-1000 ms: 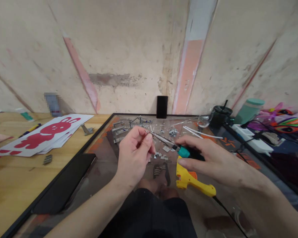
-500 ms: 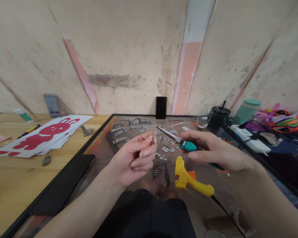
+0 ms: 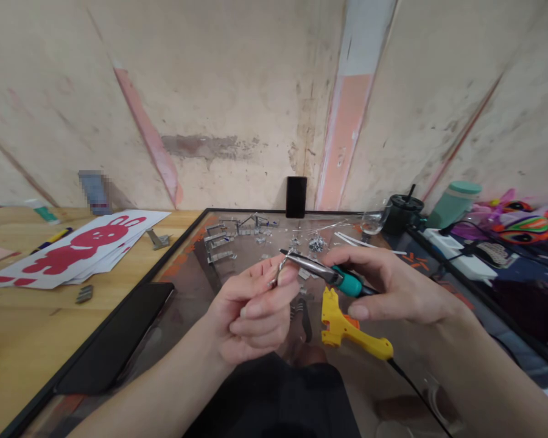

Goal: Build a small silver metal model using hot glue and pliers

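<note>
Between thumb and fingers, my left hand point(image 3: 256, 310) pinches a small metal piece point(image 3: 281, 271), mostly covered by the fingertips. My right hand point(image 3: 393, 283) is closed around the teal-and-black handle of long-nose pliers point(image 3: 317, 267). The plier tips point left and meet the top of the metal piece, just above my left fingers. Beneath my right hand a yellow glue gun point(image 3: 347, 331) lies on the glass tabletop. Small grey metal parts point(image 3: 221, 243) are spread over the glass beyond my hands.
A black phone point(image 3: 119, 340) lies at the left of the glass, and another phone point(image 3: 296, 198) leans on the wall. Paper with a red rabbit point(image 3: 84, 246) is on the wooden table. At right are a glass point(image 3: 372, 220), dark cup point(image 3: 400, 213), green bottle point(image 3: 454, 207) and power strip point(image 3: 466, 255).
The pliers have come down and their tips now touch the metal piece in my left hand. My left hand has shifted slightly down and right. The small pile and white strips behind show more.
</note>
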Available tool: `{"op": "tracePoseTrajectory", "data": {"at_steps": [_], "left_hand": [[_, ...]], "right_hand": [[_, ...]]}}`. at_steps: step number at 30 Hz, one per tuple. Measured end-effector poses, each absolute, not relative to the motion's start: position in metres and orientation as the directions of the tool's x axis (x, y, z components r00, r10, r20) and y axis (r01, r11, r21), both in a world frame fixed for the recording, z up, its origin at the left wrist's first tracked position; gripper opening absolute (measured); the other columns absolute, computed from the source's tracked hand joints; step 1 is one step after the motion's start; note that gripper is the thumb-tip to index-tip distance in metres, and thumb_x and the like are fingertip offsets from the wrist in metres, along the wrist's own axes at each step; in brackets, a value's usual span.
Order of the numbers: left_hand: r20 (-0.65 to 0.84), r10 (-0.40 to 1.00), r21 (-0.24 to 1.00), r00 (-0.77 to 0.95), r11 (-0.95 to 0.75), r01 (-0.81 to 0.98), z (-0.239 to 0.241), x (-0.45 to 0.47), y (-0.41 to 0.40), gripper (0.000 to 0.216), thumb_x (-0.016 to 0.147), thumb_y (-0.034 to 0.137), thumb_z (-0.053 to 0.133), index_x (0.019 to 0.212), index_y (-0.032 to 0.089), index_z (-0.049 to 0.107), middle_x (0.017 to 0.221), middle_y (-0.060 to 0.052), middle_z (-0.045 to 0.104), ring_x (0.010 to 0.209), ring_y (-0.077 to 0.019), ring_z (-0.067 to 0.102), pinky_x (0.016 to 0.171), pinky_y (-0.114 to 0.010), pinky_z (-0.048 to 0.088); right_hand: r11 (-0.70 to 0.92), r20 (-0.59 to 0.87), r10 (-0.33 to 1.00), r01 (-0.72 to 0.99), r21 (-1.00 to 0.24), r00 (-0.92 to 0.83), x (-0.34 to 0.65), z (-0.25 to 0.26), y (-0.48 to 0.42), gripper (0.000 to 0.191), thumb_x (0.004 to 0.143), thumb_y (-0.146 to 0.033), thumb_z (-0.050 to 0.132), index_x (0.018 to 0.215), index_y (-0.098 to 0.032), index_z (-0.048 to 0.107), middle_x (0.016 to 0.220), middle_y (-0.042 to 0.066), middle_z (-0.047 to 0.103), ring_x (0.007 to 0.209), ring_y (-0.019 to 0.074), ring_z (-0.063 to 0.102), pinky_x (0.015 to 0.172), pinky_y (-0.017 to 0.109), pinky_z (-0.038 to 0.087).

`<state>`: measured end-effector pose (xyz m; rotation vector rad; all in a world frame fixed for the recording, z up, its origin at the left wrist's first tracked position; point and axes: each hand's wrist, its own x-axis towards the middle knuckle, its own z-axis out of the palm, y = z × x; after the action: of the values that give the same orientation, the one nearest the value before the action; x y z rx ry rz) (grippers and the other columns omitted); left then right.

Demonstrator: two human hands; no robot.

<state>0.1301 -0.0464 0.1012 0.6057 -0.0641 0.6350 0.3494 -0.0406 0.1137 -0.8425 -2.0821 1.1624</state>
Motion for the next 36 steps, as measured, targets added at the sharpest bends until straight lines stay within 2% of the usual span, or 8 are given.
{"op": "tracePoseTrajectory", "data": {"at_steps": [5, 10, 15, 18, 22, 26, 31, 36], "left_hand": [[0.279, 0.519, 0.475, 0.808, 0.656, -0.586, 0.101, 0.132, -0.053, 0.003, 0.073, 0.013, 0.059, 0.073, 0.013, 0.056, 0.037, 0.013, 0.032, 0.017, 0.0045, 0.004, 0.017, -0.007, 0.007], [0.346, 0.518, 0.42, 0.782, 0.66, -0.623, 0.101, 0.133, -0.057, 0.004, 0.075, 0.008, 0.054, 0.076, 0.011, 0.055, 0.039, 0.013, 0.032, 0.017, 0.0048, 0.005, 0.018, -0.006, 0.009], [0.332, 0.573, 0.364, 0.749, 0.655, -0.662, 0.105, 0.133, -0.06, 0.004, 0.075, 0.006, 0.053, 0.077, 0.009, 0.055, 0.041, 0.012, 0.033, 0.019, 0.0056, 0.007, 0.019, -0.006, 0.006], [0.325, 0.579, 0.365, 0.747, 0.652, -0.664, 0.106, 0.133, -0.061, 0.005, 0.075, 0.005, 0.052, 0.076, 0.009, 0.056, 0.042, 0.012, 0.032, 0.02, 0.0054, 0.007, 0.019, -0.007, 0.005], [0.305, 0.601, 0.426, 0.739, 0.607, -0.67, 0.107, 0.132, -0.059, 0.006, 0.075, 0.006, 0.052, 0.075, 0.009, 0.057, 0.042, 0.011, 0.029, 0.022, 0.0043, 0.009, 0.022, -0.008, 0.007], [0.268, 0.687, 0.553, 0.675, 0.464, -0.692, 0.108, 0.131, -0.053, 0.006, 0.077, 0.008, 0.052, 0.076, 0.011, 0.057, 0.044, 0.01, 0.033, 0.026, 0.0028, 0.013, 0.026, -0.01, 0.011], [0.234, 0.846, 0.718, 0.478, 0.182, -0.672, 0.108, 0.132, -0.047, 0.008, 0.081, 0.015, 0.051, 0.074, 0.016, 0.055, 0.046, 0.008, 0.046, 0.028, 0.0005, 0.014, 0.029, -0.013, 0.013], [0.282, 0.942, 0.874, 0.182, -0.173, -0.454, 0.103, 0.133, -0.041, 0.009, 0.08, 0.019, 0.053, 0.072, 0.019, 0.05, 0.044, 0.007, 0.048, 0.03, -0.0016, 0.026, 0.03, -0.011, 0.017]], "right_hand": [[0.485, 0.26, 0.738, 0.222, -0.846, -0.623, 0.349, 0.113, -0.04, 0.043, 0.067, -0.03, 0.073, 0.106, -0.024, 0.057, 0.094, 0.0, 0.057, 0.084, 0.0166, 0.052, 0.072, 0.026, 0.04], [0.552, 0.349, 0.736, 0.214, -0.806, -0.581, 0.345, 0.109, -0.041, 0.041, 0.068, -0.026, 0.073, 0.106, -0.025, 0.058, 0.094, 0.0, 0.059, 0.084, 0.0168, 0.054, 0.072, 0.026, 0.042], [0.672, 0.472, 0.704, 0.281, -0.685, -0.531, 0.341, 0.109, -0.043, 0.044, 0.067, -0.021, 0.073, 0.108, -0.024, 0.057, 0.098, 0.001, 0.06, 0.088, 0.017, 0.055, 0.076, 0.026, 0.042], [0.711, 0.501, 0.679, 0.312, -0.63, -0.536, 0.339, 0.111, -0.045, 0.045, 0.067, -0.02, 0.073, 0.109, -0.024, 0.056, 0.098, 0.001, 0.06, 0.089, 0.0164, 0.055, 0.077, 0.025, 0.042], [0.697, 0.486, 0.698, 0.342, -0.631, -0.525, 0.339, 0.113, -0.048, 0.042, 0.068, -0.021, 0.072, 0.107, -0.024, 0.056, 0.098, -0.001, 0.061, 0.088, 0.0147, 0.056, 0.076, 0.022, 0.043], [0.631, 0.44, 0.758, 0.373, -0.68, -0.481, 0.338, 0.113, -0.049, 0.039, 0.069, -0.025, 0.071, 0.106, -0.021, 0.056, 0.093, -0.001, 0.063, 0.08, 0.0132, 0.058, 0.07, 0.021, 0.046], [0.575, 0.408, 0.813, 0.461, -0.676, -0.416, 0.336, 0.114, -0.05, 0.039, 0.067, -0.028, 0.072, 0.102, -0.018, 0.058, 0.09, 0.0, 0.064, 0.077, 0.0137, 0.058, 0.069, 0.022, 0.046], [0.509, 0.323, 0.85, 0.49, -0.708, -0.415, 0.332, 0.12, -0.055, 0.029, 0.071, -0.028, 0.068, 0.098, -0.022, 0.059, 0.083, -0.004, 0.062, 0.074, 0.012, 0.057, 0.066, 0.019, 0.045]]}}
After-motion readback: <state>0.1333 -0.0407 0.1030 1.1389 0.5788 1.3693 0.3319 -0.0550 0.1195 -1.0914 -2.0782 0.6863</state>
